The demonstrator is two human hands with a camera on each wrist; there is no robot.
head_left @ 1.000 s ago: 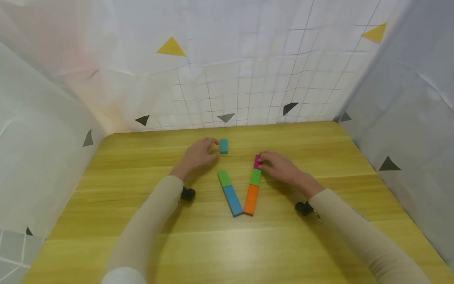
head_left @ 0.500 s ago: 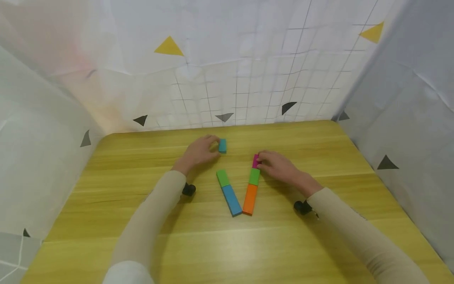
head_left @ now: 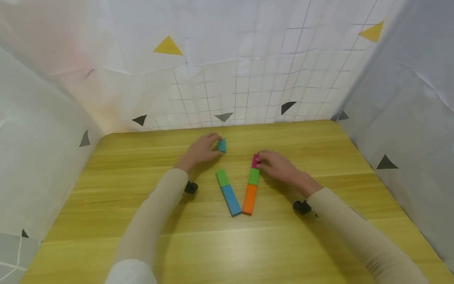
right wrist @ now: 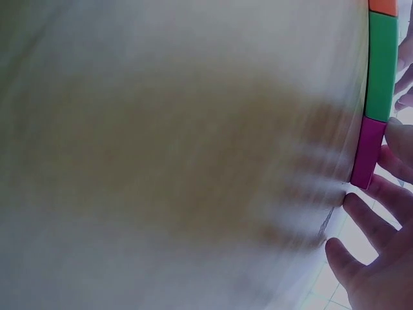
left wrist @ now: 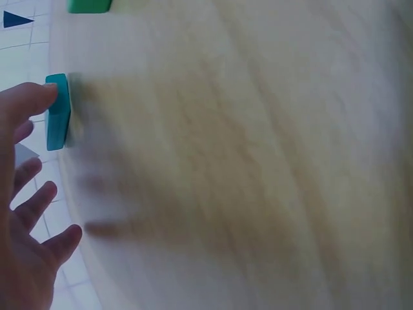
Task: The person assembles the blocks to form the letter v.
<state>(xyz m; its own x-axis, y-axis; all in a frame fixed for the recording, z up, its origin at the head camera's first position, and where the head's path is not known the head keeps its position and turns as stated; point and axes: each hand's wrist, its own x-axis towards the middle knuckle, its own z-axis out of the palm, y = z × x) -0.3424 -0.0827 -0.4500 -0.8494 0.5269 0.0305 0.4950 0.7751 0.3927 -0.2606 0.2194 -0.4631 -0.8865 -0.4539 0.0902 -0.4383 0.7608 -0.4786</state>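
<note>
My left hand (head_left: pixel 202 150) is at the teal block (head_left: pixel 222 146) near the back of the table, pinching it with the fingertips at its far end and the thumb at its near end. In the left wrist view the thumb lies against that teal block (left wrist: pixel 57 113). The magenta block (head_left: pixel 254 161) is between the thumb and fingertips of my right hand (head_left: pixel 280 167), partly covered by them. It touches the end of a green block (head_left: pixel 253 176), which abuts a longer orange block (head_left: pixel 250 199). The right wrist view shows the magenta block (right wrist: pixel 368 152) flush against the green one.
Left of the orange row, a blue block (head_left: pixel 231 200) and another green block (head_left: pixel 222 178) form a slanted row; the two rows meet at the near end in a V. The wooden table (head_left: pixel 227 248) is enclosed by white sheets (head_left: pixel 213 79) behind and at both sides.
My left hand has moved slightly right and away from me, and its fingers have come around the teal block. The right hand stays at the magenta block.
</note>
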